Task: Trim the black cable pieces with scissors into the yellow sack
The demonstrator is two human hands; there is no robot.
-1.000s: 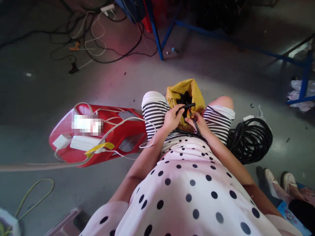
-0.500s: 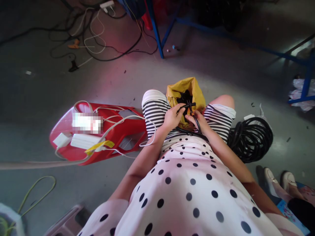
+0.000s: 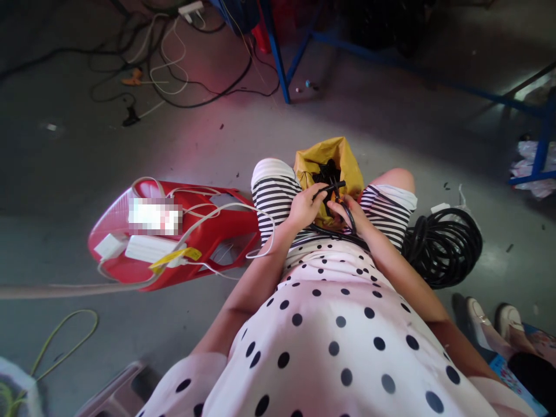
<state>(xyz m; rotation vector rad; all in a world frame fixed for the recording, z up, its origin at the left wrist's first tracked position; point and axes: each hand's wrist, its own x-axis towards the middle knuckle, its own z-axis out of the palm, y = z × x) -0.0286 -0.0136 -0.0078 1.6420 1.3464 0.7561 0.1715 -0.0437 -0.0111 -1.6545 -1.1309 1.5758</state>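
Black tube, slim, round; slightly bent

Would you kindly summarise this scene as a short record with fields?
Left hand: holds a thin black tube
Right hand: holds a black-and-orange scissor-like tool
Near both hands: open yellow bag containing small black pieces
Right side: bundle of coiled black tubing
Left side: red plastic stool bearing a white rectangular block

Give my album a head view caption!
Left hand with thin black tube, right hand with orange-and-black tool, over an open yellow bag.
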